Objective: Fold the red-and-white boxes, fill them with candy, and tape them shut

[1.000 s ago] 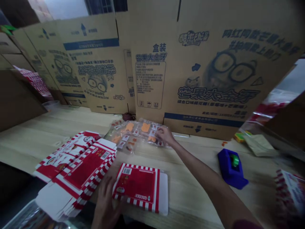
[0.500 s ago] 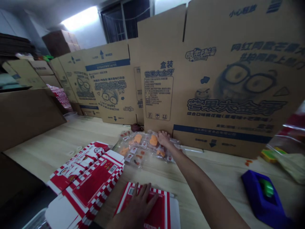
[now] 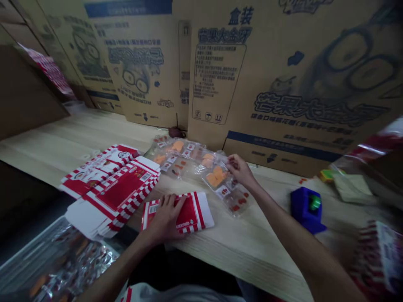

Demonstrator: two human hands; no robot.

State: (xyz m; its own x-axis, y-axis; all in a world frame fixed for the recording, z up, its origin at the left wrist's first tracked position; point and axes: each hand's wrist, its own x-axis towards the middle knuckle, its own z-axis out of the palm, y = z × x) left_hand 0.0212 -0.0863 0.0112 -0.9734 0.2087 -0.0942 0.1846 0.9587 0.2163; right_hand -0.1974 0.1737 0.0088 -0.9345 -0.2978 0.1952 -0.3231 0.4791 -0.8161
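Loosely open, your left hand spreads across the flat red-and-white striped cardboard box; beyond it, your right hand pinches a clear, crinkly plastic packet.

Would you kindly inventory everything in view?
Cardboard panels: several, brown, back
Table: one, pale wood, middle
Flat cartons: several, red-white, left
Front carton: one, red-white, near edge
Clear packets: several, orange contents, centre
Round object: one, dark reddish, behind packets
Dispenser: one, blue, right
Block: one, yellow-green, right rear
Folded sheet: one, pale, beside block
Tub: one, clear, lower left
Blurred goods: several, red-white, sides
Left hand: one, bare, on front carton
Right hand: one, bare, on packet
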